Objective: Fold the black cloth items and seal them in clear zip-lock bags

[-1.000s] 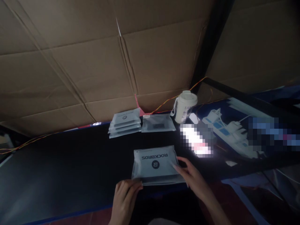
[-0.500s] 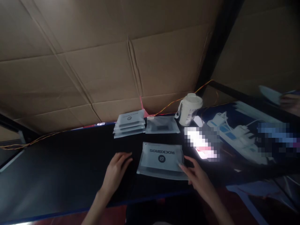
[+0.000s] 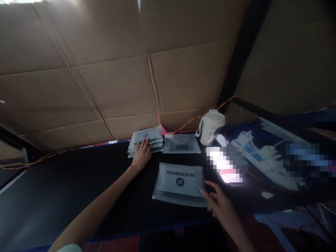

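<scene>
A translucent zip pouch printed ROCKBROS point(image 3: 180, 192) lies on the black table in front of me. My right hand point(image 3: 216, 197) pinches its right edge between thumb and fingers. Farther off, my left hand point(image 3: 142, 154) rests with fingers stretched over the front of a stack of similar zip pouches point(image 3: 147, 133), touching the top one. Part of that stack is hidden under the fingers. Beside the stack lies one more translucent pouch point(image 3: 189, 144), unprinted on its visible face apart from a dark patch.
A white lidded cup point(image 3: 212, 127) stands at the back right, near a bright, pixelated patch. White power strips point(image 3: 265, 157) lie farther right beyond a dark metal bar. Cardboard point(image 3: 118, 87) walls off the back, with a thin yellow-red wire point(image 3: 187, 122) along it.
My left hand has moved forward from beside the near pouch onto the stack at the back. My right hand stays at the near pouch's right edge.
</scene>
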Tool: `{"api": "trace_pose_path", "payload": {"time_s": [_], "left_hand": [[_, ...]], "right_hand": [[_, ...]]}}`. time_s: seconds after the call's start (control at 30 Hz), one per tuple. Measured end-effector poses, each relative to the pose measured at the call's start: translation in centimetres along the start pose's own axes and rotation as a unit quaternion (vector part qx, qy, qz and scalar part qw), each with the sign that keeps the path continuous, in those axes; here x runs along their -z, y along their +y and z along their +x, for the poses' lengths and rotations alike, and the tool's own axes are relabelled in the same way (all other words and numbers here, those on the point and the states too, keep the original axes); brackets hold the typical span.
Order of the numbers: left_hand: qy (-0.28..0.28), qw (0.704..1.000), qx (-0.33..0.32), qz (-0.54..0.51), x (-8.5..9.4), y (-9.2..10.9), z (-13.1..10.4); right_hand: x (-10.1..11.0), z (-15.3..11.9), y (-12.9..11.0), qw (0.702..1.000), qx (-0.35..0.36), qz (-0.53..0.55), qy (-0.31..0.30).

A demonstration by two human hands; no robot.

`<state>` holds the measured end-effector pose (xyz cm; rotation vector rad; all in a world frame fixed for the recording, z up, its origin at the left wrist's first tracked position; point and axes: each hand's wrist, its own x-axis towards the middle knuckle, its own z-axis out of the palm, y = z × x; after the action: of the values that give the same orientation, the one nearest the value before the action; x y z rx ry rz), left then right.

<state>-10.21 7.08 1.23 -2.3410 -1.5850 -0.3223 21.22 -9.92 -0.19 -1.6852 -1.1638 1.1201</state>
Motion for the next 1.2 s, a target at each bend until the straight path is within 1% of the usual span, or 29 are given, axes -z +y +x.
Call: {"api": "trace_pose_path", "payload": {"time_s": [0.13, 0.27, 0.33, 0.4, 0.47, 0.53, 0.63, 0.7, 0.8, 0.87, 0.9, 0.97, 1.03, 1.1, 1.2], "left_hand": [[-0.027, 1.000, -0.008, -0.013, 0.1, -0.8, 0.3], [-0.050, 0.998, -0.002, -0.027, 0.4, -1.7, 0.0], [-0.055, 0.998, 0.010, -0.032, 0.7, -2.1, -0.6], [-0.058, 0.997, 0.029, -0.034, 1.2, -2.3, -1.8], [-0.057, 0.997, 0.051, -0.030, 1.9, -2.6, -3.7], [-0.055, 0.995, 0.076, -0.022, 2.9, -3.0, -6.4], [-0.046, 0.991, 0.122, -0.002, 4.8, -3.5, -11.5], [-0.034, 0.985, 0.169, 0.017, 6.2, -3.7, -15.2], [-0.027, 0.966, 0.254, 0.046, 8.1, -2.9, -19.9], [-0.012, 0.950, 0.304, 0.069, 9.0, -1.8, -22.0], [0.003, 0.945, 0.318, 0.078, 9.2, -1.2, -22.7], [0.033, 0.943, 0.320, 0.087, 9.3, -0.1, -23.4], [0.042, 0.948, 0.302, 0.087, 9.0, 0.6, -23.3], [0.037, 0.957, 0.275, 0.085, 8.6, 0.9, -22.8], [0.040, 0.968, 0.234, 0.077, 7.9, 0.5, -22.0]], "right_hand": [[0.0, 0.0, 0.1, 1.000, 0.002, 0.001, -0.002], [0.0, 0.0, 0.0, 1.000, -0.003, -0.002, 0.005], [0.1, -0.1, -0.2, 1.000, -0.004, -0.001, 0.000], [0.2, -0.2, -0.4, 1.000, -0.002, -0.001, -0.006], [0.3, -0.3, -0.5, 1.000, -0.001, -0.001, -0.006], [0.4, -0.4, -0.7, 1.000, -0.001, 0.003, -0.007], [0.6, -0.4, -0.7, 1.000, 0.005, 0.012, -0.016], [0.6, -0.3, -0.7, 1.000, 0.009, 0.013, -0.020], [0.6, -0.2, -0.6, 1.000, 0.004, 0.016, -0.019], [0.5, -0.2, -0.6, 1.000, 0.001, 0.017, -0.016], [0.5, -0.1, -0.5, 1.000, 0.000, 0.015, -0.015], [0.4, -0.1, -0.5, 1.000, 0.004, 0.009, -0.015], [0.4, 0.0, -0.3, 1.000, 0.007, 0.005, -0.016], [0.5, 0.1, -0.2, 1.000, 0.005, 0.005, -0.021], [0.5, 0.2, 0.0, 1.000, -0.003, 0.009, -0.027]]}}
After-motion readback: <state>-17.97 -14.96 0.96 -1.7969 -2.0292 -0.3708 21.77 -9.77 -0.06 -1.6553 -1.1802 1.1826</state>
